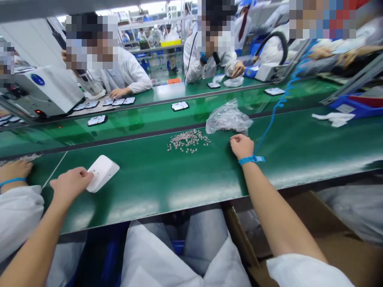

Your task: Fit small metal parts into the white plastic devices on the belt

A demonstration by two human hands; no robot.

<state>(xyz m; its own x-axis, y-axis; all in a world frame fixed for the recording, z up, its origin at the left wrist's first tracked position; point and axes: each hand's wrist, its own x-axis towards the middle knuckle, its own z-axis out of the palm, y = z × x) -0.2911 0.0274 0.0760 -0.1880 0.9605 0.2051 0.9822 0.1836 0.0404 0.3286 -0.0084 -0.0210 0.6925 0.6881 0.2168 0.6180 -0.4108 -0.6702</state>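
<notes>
Your white-clad lap (179,255) filled the bottom of the view, with an open cardboard box (344,247) just beside your right thigh. Your left hand (71,184) rested on the green bench (185,179), fingers curled loosely and their tips touching the near edge of a white plastic housing (102,172); you were not gripping it all the way round, only pressing or pinching at its corner. That housing lay flat on the bench, tilted away to the right of your left hand and well apart from your right.

Your right hand (241,145), with a blue wrist strap (250,160) below it, was closed into a loose fist, knuckles down on the bench; whether it pinched anything could not be told. It sat just beside a crumpled clear plastic bag (228,118), close under its lower right edge. A scatter of small pale parts (188,140) lay to the left of that hand, between your two hands but nearer the right.

At the far left a co-worker's hand (13,169) lay on the bench. Beyond, flat dark-framed plates (180,106) sat on the belt.
</notes>
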